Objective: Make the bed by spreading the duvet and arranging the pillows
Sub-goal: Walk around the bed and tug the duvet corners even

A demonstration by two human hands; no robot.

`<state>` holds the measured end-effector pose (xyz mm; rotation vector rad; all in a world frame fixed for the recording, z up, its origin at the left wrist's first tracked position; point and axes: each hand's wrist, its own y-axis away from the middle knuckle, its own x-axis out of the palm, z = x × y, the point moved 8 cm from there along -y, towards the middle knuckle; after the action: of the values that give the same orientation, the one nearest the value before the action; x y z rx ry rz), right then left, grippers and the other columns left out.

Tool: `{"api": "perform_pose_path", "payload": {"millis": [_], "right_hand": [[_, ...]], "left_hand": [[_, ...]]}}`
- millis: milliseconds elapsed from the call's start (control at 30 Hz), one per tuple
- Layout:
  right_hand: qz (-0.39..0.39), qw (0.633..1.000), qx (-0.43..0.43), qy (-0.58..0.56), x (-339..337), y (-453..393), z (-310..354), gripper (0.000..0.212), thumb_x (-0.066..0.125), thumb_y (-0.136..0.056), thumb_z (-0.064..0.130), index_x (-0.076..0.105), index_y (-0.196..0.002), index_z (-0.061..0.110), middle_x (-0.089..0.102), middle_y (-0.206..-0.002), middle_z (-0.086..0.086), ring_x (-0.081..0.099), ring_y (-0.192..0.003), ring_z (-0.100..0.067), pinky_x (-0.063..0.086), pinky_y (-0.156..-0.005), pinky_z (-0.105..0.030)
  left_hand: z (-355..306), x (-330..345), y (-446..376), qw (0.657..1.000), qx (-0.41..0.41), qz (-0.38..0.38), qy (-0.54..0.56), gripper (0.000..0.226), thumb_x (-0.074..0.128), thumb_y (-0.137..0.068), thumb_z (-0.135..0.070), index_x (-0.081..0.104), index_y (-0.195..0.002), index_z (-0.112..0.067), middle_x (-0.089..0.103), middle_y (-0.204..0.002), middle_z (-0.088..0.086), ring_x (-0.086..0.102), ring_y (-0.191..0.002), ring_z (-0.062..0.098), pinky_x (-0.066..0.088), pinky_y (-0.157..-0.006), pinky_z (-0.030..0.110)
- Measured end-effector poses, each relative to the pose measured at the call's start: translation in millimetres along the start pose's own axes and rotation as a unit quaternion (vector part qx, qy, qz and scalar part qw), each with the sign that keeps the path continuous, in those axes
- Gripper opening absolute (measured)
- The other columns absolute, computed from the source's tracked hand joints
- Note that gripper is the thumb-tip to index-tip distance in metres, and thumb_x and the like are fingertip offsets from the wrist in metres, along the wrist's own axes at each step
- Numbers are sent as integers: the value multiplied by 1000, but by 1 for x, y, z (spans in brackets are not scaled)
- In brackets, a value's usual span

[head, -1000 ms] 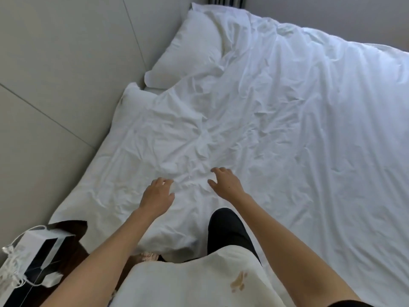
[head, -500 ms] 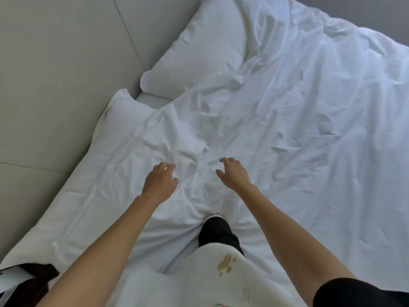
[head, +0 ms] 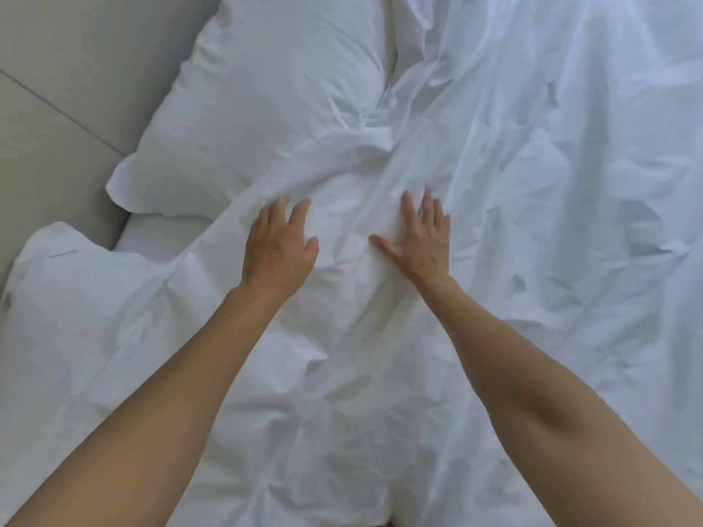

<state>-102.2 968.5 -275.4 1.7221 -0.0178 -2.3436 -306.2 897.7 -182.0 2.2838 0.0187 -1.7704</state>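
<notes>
A wrinkled white duvet (head: 513, 260) covers most of the bed. Its top edge runs slantwise near the pillows. One white pillow (head: 266, 108) lies at the upper left against the headboard, its right side under a duvet fold. A second pillow (head: 57, 298) lies at the left, partly under the duvet. My left hand (head: 279, 247) lies flat on the duvet by its top edge, fingers straight. My right hand (head: 418, 237) presses flat on the duvet beside it, fingers spread.
A grey padded headboard (head: 57, 108) with a seam runs along the left side. A strip of bare sheet (head: 159, 233) shows between the two pillows. The duvet spreads on to the right edge of the view.
I have leaned forward over the bed. Both hands moved up the duvet toward the pillows and now lie flat on it. My knee and the bedside items have left the view.
</notes>
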Motion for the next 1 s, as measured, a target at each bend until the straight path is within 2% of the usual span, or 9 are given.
{"api": "perform_pose_path", "payload": {"millis": [100,167,233,333,467,600,700,900,1000], "right_hand": [[-30,999,8,-28,17,-45,6,96,40,-75,81,29,-150,22,25,-153,-24,24,-140,-43,23,-111,-56],[-14,1000,0,-25,42,-57,-4,96,38,-75,82,24,-151,26,19,-156,-21,19,-142,-43,19,-113,-58],[-7,1000,-11,-3,67,-58,-17,95,35,-76,81,22,-152,26,14,-158,-18,15,-143,-42,13,-114,-58],[-31,999,-26,14,84,-65,-21,92,36,-78,78,24,-151,24,14,-158,-18,13,-144,-42,10,-113,-59],[-50,998,-42,-6,92,-74,-23,90,38,-79,77,23,-150,23,17,-158,-19,13,-144,-42,12,-113,-61],[-68,996,-48,-21,95,-78,-25,87,39,-78,75,20,-146,25,23,-156,-20,19,-143,-41,15,-113,-61],[-64,996,-47,-27,94,-81,-25,86,38,-78,75,20,-145,24,25,-155,-20,21,-143,-41,16,-113,-61],[-32,998,-48,-29,92,-81,-21,89,33,-79,77,15,-148,24,22,-157,-19,17,-144,-40,16,-113,-63],[-69,994,-23,-82,69,-71,-18,100,32,-79,79,11,-153,16,19,-158,-16,14,-145,-39,17,-113,-62]], "left_hand": [[-3,14,-50,998,11,-50,-28,61,55,-92,-31,33,-145,-12,24,-152,20,20,-141,35,19,-115,44],[-3,25,-80,996,12,-71,-53,66,56,-90,-36,30,-146,-13,24,-151,22,20,-141,36,16,-116,45],[-7,34,-107,995,10,-87,-47,70,59,-87,-41,31,-145,-13,32,-146,20,29,-135,36,24,-112,45],[-24,42,-142,993,16,-111,-46,70,64,-80,-48,42,-135,-10,48,-127,16,45,-115,35,36,-96,42],[-50,57,-177,993,35,-80,-77,58,64,-84,-46,50,-122,-5,58,-113,18,55,-103,37,40,-86,44],[-59,66,-186,989,65,-63,-117,35,53,-95,-37,59,-109,-5,66,-95,18,62,-89,38,33,-67,36],[-55,70,-183,988,64,-58,-127,28,47,-100,-28,62,-96,-4,66,-90,17,62,-85,37,32,-65,35],[-48,64,-173,997,22,-25,-69,25,43,-101,-23,59,-101,-4,66,-96,16,62,-88,34,34,-66,35],[-41,11,-152,995,9,-92,-31,26,45,-99,-24,56,-103,-1,64,-97,24,60,-90,42,34,-66,41]]}}
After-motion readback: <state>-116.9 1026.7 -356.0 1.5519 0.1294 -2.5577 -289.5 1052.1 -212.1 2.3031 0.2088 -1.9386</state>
